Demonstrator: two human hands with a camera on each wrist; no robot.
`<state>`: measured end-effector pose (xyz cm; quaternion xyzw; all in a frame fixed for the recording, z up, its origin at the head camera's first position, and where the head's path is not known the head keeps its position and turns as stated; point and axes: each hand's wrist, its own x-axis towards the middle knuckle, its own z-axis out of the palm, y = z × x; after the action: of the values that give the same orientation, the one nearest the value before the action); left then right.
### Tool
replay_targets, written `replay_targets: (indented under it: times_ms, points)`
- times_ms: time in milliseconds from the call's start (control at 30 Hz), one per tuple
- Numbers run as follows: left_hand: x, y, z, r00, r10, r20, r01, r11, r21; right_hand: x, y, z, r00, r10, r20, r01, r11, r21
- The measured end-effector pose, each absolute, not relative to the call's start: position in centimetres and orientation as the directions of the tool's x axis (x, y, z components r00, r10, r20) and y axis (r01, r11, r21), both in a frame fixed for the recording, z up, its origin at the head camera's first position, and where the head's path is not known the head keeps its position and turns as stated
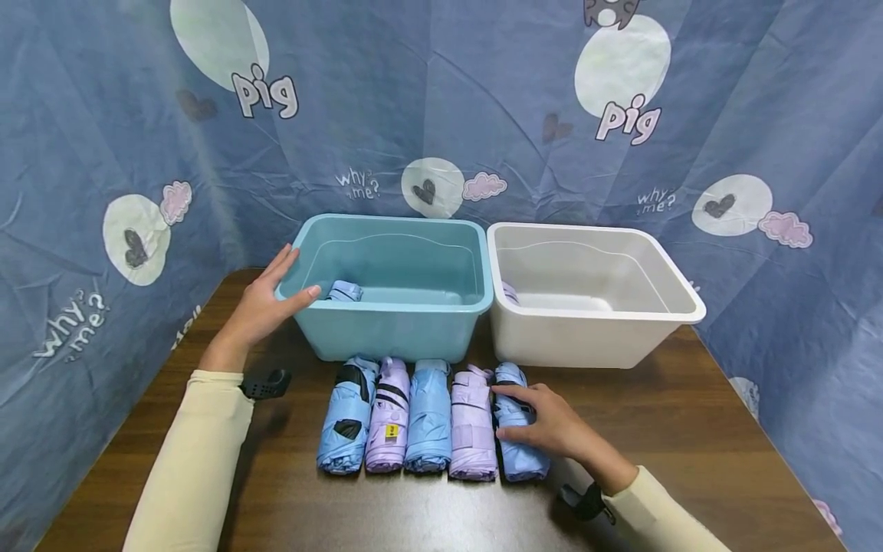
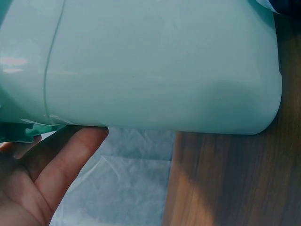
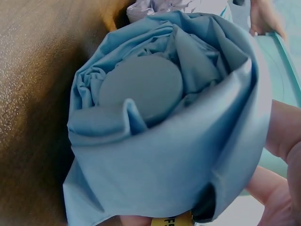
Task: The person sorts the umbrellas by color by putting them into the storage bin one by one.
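Five rolled umbrellas lie side by side on the wooden table. My right hand [image 1: 552, 422] grips the rightmost blue umbrella [image 1: 513, 452], its thumb and fingers spread across the roll. In the right wrist view the end of that blue umbrella [image 3: 141, 89] faces the camera, with fingers on its side and a yellow tag low down. My left hand [image 1: 265, 303] rests at the near left corner of the teal bin [image 1: 393, 330], fingers straight along the left rim and thumb over the front rim. In the left wrist view, fingers [image 2: 75, 155] touch the bin's wall.
Left of the held umbrella lie a lilac one [image 1: 473, 429], a blue one [image 1: 429, 422], a lilac one with a yellow label [image 1: 388, 414] and a blue one [image 1: 347, 422]. A blue umbrella [image 1: 344, 291] is inside the teal bin; a lilac one [image 1: 510, 292] is inside the white bin [image 1: 586, 337].
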<state>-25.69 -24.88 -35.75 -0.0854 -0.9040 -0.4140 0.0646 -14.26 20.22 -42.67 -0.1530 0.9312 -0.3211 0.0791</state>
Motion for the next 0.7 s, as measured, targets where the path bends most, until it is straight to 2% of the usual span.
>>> replay_targets:
  times_ms: [700]
  points:
    - [-25.6,-25.0,-35.8,-0.978,0.107,0.179,0.206,0.635,0.745,-14.2,21.5,-41.6,-0.94,-0.342,0.005,-0.265,0.718,-0.644]
